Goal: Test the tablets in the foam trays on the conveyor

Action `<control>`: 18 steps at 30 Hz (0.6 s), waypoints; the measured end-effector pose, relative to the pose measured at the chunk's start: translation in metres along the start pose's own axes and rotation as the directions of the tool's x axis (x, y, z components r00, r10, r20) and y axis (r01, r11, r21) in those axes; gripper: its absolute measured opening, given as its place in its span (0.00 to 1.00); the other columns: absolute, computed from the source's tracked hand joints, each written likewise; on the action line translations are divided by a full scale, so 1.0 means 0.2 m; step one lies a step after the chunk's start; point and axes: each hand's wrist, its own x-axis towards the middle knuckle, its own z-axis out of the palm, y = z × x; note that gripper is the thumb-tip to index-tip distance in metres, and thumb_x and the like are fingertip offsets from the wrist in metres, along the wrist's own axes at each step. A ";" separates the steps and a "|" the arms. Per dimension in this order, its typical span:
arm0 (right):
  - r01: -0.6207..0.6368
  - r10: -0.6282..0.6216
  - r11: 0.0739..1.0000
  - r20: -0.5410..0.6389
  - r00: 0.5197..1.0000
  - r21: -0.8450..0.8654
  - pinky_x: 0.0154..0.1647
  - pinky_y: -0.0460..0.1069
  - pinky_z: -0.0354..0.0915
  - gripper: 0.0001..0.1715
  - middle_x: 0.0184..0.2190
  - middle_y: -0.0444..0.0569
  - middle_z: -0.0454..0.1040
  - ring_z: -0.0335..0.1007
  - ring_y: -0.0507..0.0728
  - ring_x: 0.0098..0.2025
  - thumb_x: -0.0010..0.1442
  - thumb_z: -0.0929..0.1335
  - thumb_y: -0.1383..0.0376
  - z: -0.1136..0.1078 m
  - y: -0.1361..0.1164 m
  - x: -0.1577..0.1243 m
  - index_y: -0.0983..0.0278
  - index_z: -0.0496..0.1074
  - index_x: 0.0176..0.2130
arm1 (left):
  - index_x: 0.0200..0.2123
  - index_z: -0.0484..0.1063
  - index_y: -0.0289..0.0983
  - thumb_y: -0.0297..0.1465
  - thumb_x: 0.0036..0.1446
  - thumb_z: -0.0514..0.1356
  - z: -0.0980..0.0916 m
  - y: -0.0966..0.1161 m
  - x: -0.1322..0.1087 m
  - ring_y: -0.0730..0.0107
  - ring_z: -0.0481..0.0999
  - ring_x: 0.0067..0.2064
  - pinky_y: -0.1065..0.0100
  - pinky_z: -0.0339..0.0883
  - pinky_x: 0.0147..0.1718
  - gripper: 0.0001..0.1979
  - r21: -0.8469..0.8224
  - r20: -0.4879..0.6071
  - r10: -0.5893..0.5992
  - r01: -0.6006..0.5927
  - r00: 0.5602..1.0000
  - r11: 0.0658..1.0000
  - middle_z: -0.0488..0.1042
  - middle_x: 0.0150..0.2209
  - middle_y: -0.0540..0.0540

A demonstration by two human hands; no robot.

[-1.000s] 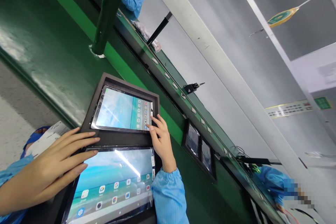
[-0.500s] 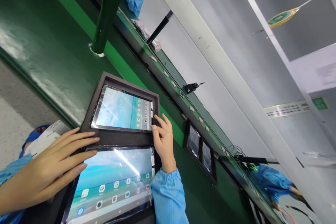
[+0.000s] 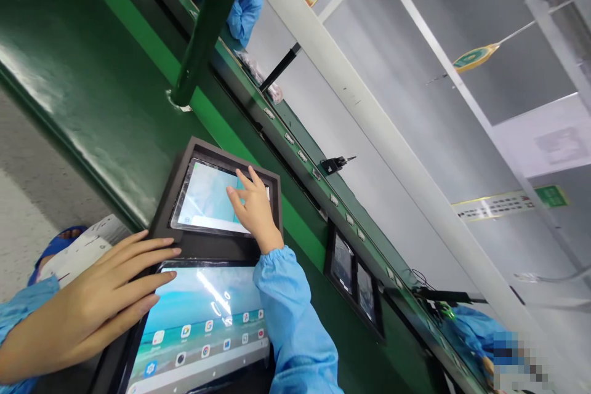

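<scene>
Two lit tablets lie side by side in a black tray (image 3: 207, 247). The farther tablet (image 3: 207, 197) shows a pale, mostly white screen, and my right hand (image 3: 253, 206) hovers over or touches its right part with fingers spread. I cannot tell whether a fingertip meets the glass. The nearer tablet (image 3: 217, 301) shows a beach picture with rows of app icons. My left hand (image 3: 106, 298) lies flat with fingers stretched over the tray's left side, fingertips at the nearer tablet's edge. Neither hand holds anything.
Around the tray runs a green bench (image 3: 92, 117) with a green post (image 3: 198, 43). Another tray with two dark tablets (image 3: 353, 277) lies farther right. A black plug adapter (image 3: 335, 164) is on the far ledge. Co-workers in blue sleeves (image 3: 244, 15) are beyond.
My right hand has moved left from the farther tablet's right edge to over its screen. That screen has changed from an icon page to a mostly white one. My left hand stays in place.
</scene>
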 end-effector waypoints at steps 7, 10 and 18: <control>0.035 -0.023 0.992 -0.097 0.995 0.118 0.70 0.63 0.56 0.27 0.62 0.53 0.72 0.57 0.63 0.71 0.73 0.59 0.53 -0.08 0.06 0.01 0.61 0.82 0.45 | 0.60 0.69 0.47 0.28 0.64 0.54 -0.04 -0.03 -0.11 0.67 0.63 0.67 0.64 0.41 0.73 0.22 0.022 -0.063 -0.084 0.085 0.994 0.996 0.65 0.65 0.55; -0.020 0.042 0.988 -0.140 0.989 0.150 0.70 0.64 0.57 0.29 0.60 0.54 0.74 0.59 0.64 0.70 0.73 0.58 0.51 -0.14 0.15 -0.11 0.61 0.82 0.45 | 0.62 0.67 0.50 0.29 0.64 0.54 -0.03 -0.08 -0.16 0.67 0.62 0.67 0.64 0.41 0.73 0.24 0.034 -0.039 -0.123 0.125 0.992 0.992 0.64 0.66 0.57; -0.248 0.253 0.966 -0.059 0.966 0.075 0.72 0.70 0.49 0.38 0.70 0.60 0.59 0.43 0.69 0.75 0.72 0.53 0.45 -0.12 0.30 -0.29 0.65 0.71 0.63 | 0.63 0.66 0.50 0.28 0.63 0.55 0.02 -0.11 -0.14 0.66 0.61 0.68 0.62 0.42 0.73 0.26 0.032 -0.011 -0.065 0.065 0.998 0.997 0.62 0.67 0.57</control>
